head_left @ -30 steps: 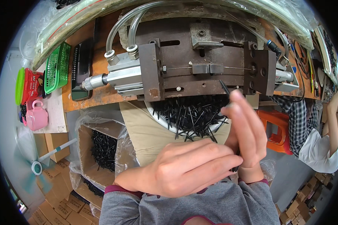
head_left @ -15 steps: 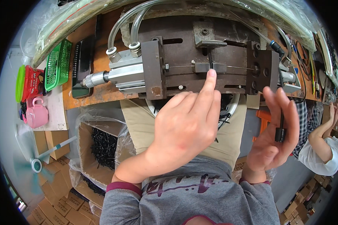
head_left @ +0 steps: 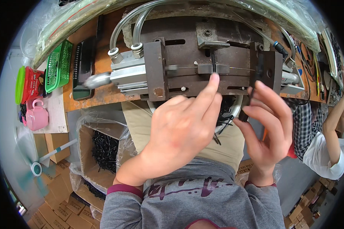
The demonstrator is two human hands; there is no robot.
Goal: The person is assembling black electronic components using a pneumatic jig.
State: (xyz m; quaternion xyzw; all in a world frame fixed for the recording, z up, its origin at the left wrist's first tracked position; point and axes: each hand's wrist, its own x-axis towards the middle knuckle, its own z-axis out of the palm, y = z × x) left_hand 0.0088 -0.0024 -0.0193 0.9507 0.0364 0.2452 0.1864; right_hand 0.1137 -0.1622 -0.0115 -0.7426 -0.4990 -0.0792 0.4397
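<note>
My left hand reaches up to the middle of a dark metal fixture. Its index fingertip presses the near end of a thin black rod, which lies across a small metal block. The finger covers the rod's lower part, and my thumb is out of sight. Thin metal pins point at the block from both sides. At the fixture's right front, my right hand pinches a second black rod with a thicker end between thumb and fingers; it stands roughly upright, partly blurred.
Cylinders with clear hoses flank the fixture. A white-rimmed container with black pieces sits below the bench edge. Left are a box of black parts, a fan, a green basket and a pink cup. Another person works at right.
My right hand has moved left toward the fixture, turning the rod it holds. The knob on the left cylinder is now blurred and shifted slightly. My left hand stays nearly in place.
</note>
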